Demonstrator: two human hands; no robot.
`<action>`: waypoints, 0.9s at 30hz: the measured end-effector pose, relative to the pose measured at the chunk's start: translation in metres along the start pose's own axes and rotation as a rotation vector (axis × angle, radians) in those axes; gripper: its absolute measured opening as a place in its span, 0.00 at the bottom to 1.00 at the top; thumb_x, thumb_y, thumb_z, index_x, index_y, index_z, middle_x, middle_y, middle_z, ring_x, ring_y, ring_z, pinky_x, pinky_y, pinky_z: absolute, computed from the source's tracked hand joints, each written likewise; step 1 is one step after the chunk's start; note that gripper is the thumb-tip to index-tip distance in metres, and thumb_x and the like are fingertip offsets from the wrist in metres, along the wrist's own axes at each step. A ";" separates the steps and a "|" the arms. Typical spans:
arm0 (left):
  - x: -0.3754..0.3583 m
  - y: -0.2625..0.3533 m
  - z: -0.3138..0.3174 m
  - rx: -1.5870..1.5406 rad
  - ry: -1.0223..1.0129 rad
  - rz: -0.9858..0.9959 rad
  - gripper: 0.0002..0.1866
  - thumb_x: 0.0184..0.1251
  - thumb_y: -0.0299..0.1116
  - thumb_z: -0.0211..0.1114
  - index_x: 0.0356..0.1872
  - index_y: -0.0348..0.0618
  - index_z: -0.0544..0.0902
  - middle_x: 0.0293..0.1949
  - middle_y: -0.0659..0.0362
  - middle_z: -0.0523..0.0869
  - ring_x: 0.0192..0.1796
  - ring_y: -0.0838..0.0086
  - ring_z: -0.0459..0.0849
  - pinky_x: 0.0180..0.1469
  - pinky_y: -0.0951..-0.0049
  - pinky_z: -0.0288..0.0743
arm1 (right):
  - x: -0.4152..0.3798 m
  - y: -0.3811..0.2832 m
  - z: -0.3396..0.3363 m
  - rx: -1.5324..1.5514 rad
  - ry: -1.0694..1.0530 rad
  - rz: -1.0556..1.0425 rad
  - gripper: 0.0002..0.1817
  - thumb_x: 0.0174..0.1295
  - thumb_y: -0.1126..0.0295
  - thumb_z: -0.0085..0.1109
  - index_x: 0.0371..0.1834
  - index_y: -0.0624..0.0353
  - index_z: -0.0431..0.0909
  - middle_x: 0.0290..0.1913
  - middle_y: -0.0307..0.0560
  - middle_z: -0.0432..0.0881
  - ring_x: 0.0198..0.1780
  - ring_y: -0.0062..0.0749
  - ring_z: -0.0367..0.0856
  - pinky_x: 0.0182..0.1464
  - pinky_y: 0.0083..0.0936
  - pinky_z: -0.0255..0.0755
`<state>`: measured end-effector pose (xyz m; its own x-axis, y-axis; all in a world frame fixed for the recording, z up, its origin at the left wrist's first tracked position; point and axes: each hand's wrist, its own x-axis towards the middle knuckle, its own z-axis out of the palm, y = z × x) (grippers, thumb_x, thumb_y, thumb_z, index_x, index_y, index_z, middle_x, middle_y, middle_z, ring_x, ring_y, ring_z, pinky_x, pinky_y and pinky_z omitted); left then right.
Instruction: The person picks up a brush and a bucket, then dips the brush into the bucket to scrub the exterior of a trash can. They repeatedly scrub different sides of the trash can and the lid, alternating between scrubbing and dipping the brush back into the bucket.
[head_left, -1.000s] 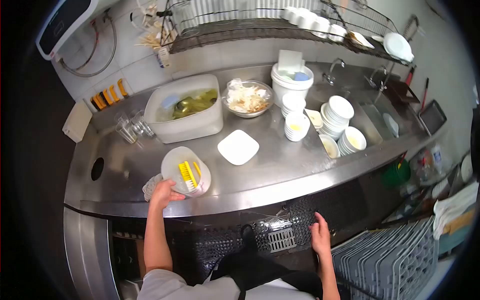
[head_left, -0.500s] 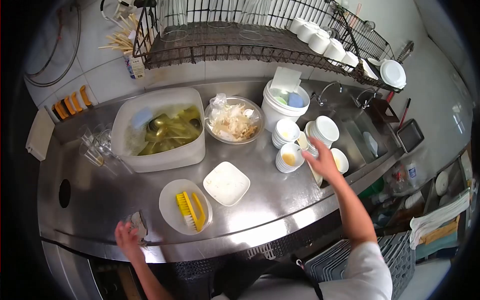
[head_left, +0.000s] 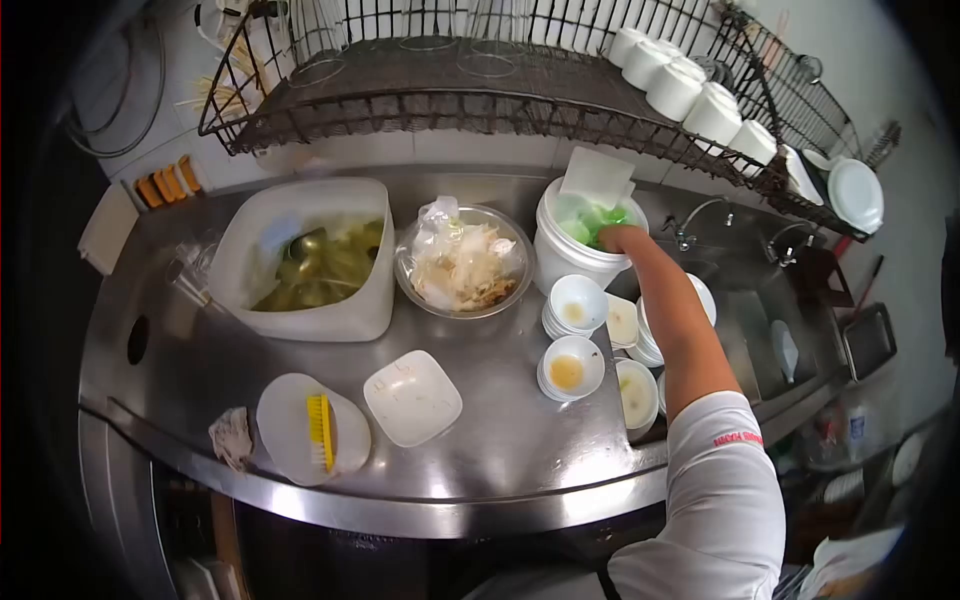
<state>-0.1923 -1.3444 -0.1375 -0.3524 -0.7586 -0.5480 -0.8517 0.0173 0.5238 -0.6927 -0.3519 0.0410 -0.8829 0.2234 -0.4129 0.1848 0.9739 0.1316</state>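
My right hand (head_left: pixel 618 238) reaches into the white bucket (head_left: pixel 580 262) at the back, against a bright green item (head_left: pixel 598 219); its fingers are mostly hidden there. A white board (head_left: pixel 597 178) leans out of the same bucket. Below my forearm stand small stacked bowls (head_left: pixel 570 367) with yellowish residue and more white dishes (head_left: pixel 636 392). My left hand is out of view. At the left front lie a grey rag (head_left: pixel 231 438) and an oval container (head_left: pixel 285 425) with a yellow brush (head_left: pixel 320 432). Beside it sits an empty-looking square white dish (head_left: pixel 412 398).
A large tub (head_left: pixel 378 290) of greenish water with utensils stands at the back left, near glasses (head_left: pixel 188 280). A metal bowl (head_left: pixel 520 268) holds food scraps. Taps (head_left: pixel 685 236) and a sink (head_left: pixel 750 325) are at right; a wire rack (head_left: pixel 430 105) hangs above.
My right hand has moved from the stacked bowls up into the white bucket. My left hand has left the view from beside the rag. The whole view has shifted.
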 end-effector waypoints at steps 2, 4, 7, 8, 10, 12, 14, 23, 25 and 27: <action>-0.040 -0.026 0.030 0.085 -0.144 -0.032 0.26 0.74 0.45 0.59 0.61 0.32 0.75 0.59 0.43 0.78 0.58 0.55 0.78 0.61 0.58 0.70 | 0.022 0.001 0.007 0.022 -0.019 -0.053 0.25 0.52 0.56 0.64 0.49 0.61 0.86 0.53 0.57 0.85 0.56 0.49 0.83 0.54 0.41 0.76; -0.075 -0.049 0.052 0.162 -0.288 -0.023 0.25 0.74 0.44 0.59 0.60 0.32 0.76 0.57 0.44 0.79 0.56 0.55 0.79 0.59 0.59 0.71 | -0.041 -0.029 -0.042 -0.022 -0.150 -0.056 0.25 0.50 0.55 0.65 0.49 0.59 0.86 0.53 0.57 0.84 0.56 0.45 0.82 0.54 0.40 0.77; -0.095 -0.068 0.076 0.235 -0.442 0.031 0.23 0.74 0.42 0.60 0.59 0.32 0.76 0.55 0.45 0.81 0.54 0.56 0.80 0.57 0.61 0.73 | -0.096 -0.040 -0.085 0.450 -0.058 0.051 0.29 0.49 0.55 0.67 0.55 0.56 0.82 0.55 0.53 0.84 0.55 0.46 0.82 0.54 0.43 0.77; -0.096 -0.072 0.080 0.254 -0.478 0.055 0.23 0.74 0.41 0.60 0.59 0.32 0.76 0.54 0.45 0.81 0.54 0.57 0.80 0.57 0.61 0.73 | -0.097 -0.037 -0.082 0.802 0.071 0.124 0.31 0.52 0.50 0.68 0.58 0.51 0.78 0.56 0.47 0.82 0.51 0.50 0.83 0.52 0.55 0.76; -0.092 -0.080 0.085 0.287 -0.524 0.116 0.22 0.74 0.40 0.60 0.58 0.32 0.76 0.52 0.45 0.82 0.52 0.57 0.81 0.56 0.63 0.74 | -0.106 -0.030 -0.090 1.566 0.024 0.044 0.32 0.55 0.44 0.67 0.58 0.51 0.77 0.56 0.49 0.81 0.53 0.55 0.81 0.53 0.64 0.74; -0.079 -0.084 0.084 0.286 -0.535 0.215 0.21 0.74 0.39 0.60 0.57 0.31 0.76 0.50 0.46 0.83 0.51 0.58 0.82 0.54 0.64 0.75 | -0.115 -0.047 -0.098 2.098 -0.002 -0.165 0.33 0.57 0.40 0.65 0.57 0.52 0.76 0.56 0.53 0.80 0.57 0.59 0.78 0.54 0.69 0.72; -0.062 -0.086 0.080 0.247 -0.498 0.329 0.20 0.74 0.38 0.60 0.57 0.31 0.77 0.49 0.46 0.84 0.49 0.59 0.83 0.53 0.65 0.76 | -0.160 -0.100 -0.115 2.380 -0.027 -0.503 0.35 0.58 0.36 0.62 0.55 0.54 0.75 0.56 0.58 0.79 0.61 0.61 0.76 0.56 0.70 0.71; -0.062 -0.052 0.047 0.235 -0.389 0.175 0.31 0.66 0.43 0.67 0.65 0.35 0.74 0.63 0.45 0.79 0.66 0.60 0.76 0.68 0.65 0.68 | -0.238 -0.439 -0.134 2.268 -0.676 -0.826 0.21 0.62 0.52 0.64 0.49 0.54 0.74 0.49 0.58 0.82 0.43 0.48 0.84 0.34 0.38 0.78; -0.065 -0.055 0.030 0.224 -0.347 0.173 0.29 0.66 0.42 0.67 0.64 0.35 0.75 0.59 0.46 0.82 0.60 0.60 0.81 0.64 0.65 0.72 | -0.244 -0.500 -0.121 2.038 -0.538 -0.772 0.17 0.62 0.59 0.65 0.48 0.55 0.75 0.47 0.52 0.84 0.36 0.39 0.84 0.29 0.36 0.79; -0.033 -0.093 0.026 0.183 -0.405 0.068 0.28 0.66 0.41 0.68 0.62 0.36 0.75 0.54 0.48 0.84 0.50 0.60 0.84 0.58 0.64 0.76 | -0.261 -0.538 -0.105 1.790 -0.321 -0.650 0.13 0.58 0.63 0.71 0.39 0.56 0.79 0.38 0.42 0.85 0.34 0.29 0.82 0.29 0.32 0.78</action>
<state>-0.1114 -1.3039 -0.1852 -0.5025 -0.4363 -0.7464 -0.8630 0.2009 0.4635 -0.6072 -0.9381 0.1729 -0.9265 -0.3394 -0.1628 0.2543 -0.2454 -0.9355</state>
